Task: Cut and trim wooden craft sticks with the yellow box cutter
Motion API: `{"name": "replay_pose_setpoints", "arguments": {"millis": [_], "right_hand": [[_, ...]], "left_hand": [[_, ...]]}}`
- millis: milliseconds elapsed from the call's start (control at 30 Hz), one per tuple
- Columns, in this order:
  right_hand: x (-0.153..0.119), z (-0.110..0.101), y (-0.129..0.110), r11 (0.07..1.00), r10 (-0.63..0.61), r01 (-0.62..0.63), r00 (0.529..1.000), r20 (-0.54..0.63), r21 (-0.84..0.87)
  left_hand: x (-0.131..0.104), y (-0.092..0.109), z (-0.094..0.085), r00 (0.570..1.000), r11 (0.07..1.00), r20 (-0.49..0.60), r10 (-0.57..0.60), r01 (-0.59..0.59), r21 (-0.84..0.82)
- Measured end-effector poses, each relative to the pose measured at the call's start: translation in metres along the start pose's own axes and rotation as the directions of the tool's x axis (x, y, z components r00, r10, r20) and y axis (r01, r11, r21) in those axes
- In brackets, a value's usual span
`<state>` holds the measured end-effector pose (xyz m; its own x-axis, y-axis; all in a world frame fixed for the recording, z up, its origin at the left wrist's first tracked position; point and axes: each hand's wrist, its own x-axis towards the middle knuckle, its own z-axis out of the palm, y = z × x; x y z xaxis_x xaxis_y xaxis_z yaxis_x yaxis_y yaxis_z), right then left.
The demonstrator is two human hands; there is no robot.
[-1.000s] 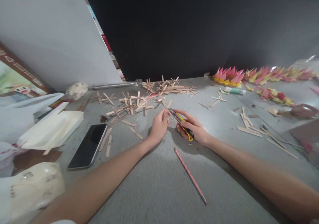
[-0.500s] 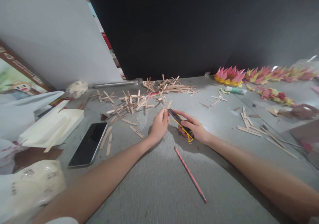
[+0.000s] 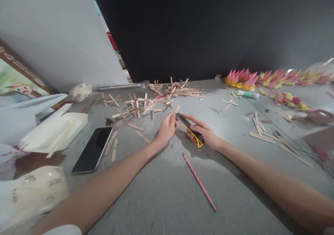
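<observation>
My left hand [image 3: 168,127] is closed in a pinch on a wooden craft stick [image 3: 177,109], whose far end sticks out beyond the fingers. In my right hand [image 3: 202,132] lies a black and yellow utility knife [image 3: 190,127], fingers wrapped round its handle. The knife's front end is close against the stick at my left fingertips; the blade itself is too small to make out. Just beyond the hands, several crossed craft sticks [image 3: 137,104] lie in a loose heap. A pink pencil [image 3: 199,182] rests on the grey table between my forearms.
To the left are a smartphone [image 3: 92,150], a white foam tray [image 3: 74,123] and a plastic bag [image 3: 41,189]. Cut sticks [image 3: 262,136], a glue stick [image 3: 247,94] and pink-yellow folded paper pieces [image 3: 241,79] lie at right. A black panel [image 3: 169,29] stands behind.
Both hands hold nearly the same place, still on the craft stick and the utility knife. Only a very slight shift of the view shows.
</observation>
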<state>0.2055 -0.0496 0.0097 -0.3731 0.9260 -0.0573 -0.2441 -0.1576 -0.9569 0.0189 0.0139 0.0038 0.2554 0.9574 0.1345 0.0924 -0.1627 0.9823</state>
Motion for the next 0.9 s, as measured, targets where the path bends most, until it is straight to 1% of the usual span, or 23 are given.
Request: {"name": "replay_pose_setpoints", "arguments": {"millis": [133,233,467,567,700,800,867,900], "right_hand": [[0.0007,0.0012,-0.0014,0.998,-0.014,0.014,1.0,-0.014,-0.053],[0.0012,0.0022,-0.0029,0.997,-0.026,0.024,1.0,-0.018,-0.073],[0.0016,0.0026,-0.0041,0.998,-0.054,0.054,0.998,-0.016,-0.02],[0.0013,0.0019,-0.0041,0.997,-0.067,0.067,0.998,-0.002,-0.027],[0.0017,0.0005,-0.0031,0.993,-0.086,0.086,0.996,0.009,-0.08],[0.0015,-0.0009,-0.0015,0.986,-0.097,0.098,0.995,0.013,-0.137],[-0.0003,-0.0013,-0.0008,0.97,-0.133,0.132,0.991,0.007,-0.203],[-0.0016,-0.0011,-0.0006,0.952,-0.173,0.165,0.985,-0.005,-0.259]], "left_hand": [[0.0012,0.0006,0.0002,1.0,0.999,0.0,-0.001,0.001,-0.044],[0.0006,0.0024,0.0002,1.0,0.999,-0.004,-0.009,0.009,-0.043],[0.0006,0.0023,0.0006,1.0,0.998,0.012,-0.025,0.025,-0.062],[0.0018,0.0012,0.001,0.999,0.996,0.024,-0.026,0.028,-0.087],[0.0024,0.0007,0.0012,0.999,0.992,0.035,-0.039,0.043,-0.121],[0.002,0.0009,0.001,0.999,0.993,0.033,-0.042,0.045,-0.106],[0.0013,0.0015,0.001,0.999,0.995,0.037,-0.037,0.04,-0.09],[0.0007,0.0021,0.001,0.999,0.996,0.039,-0.032,0.035,-0.079]]}}
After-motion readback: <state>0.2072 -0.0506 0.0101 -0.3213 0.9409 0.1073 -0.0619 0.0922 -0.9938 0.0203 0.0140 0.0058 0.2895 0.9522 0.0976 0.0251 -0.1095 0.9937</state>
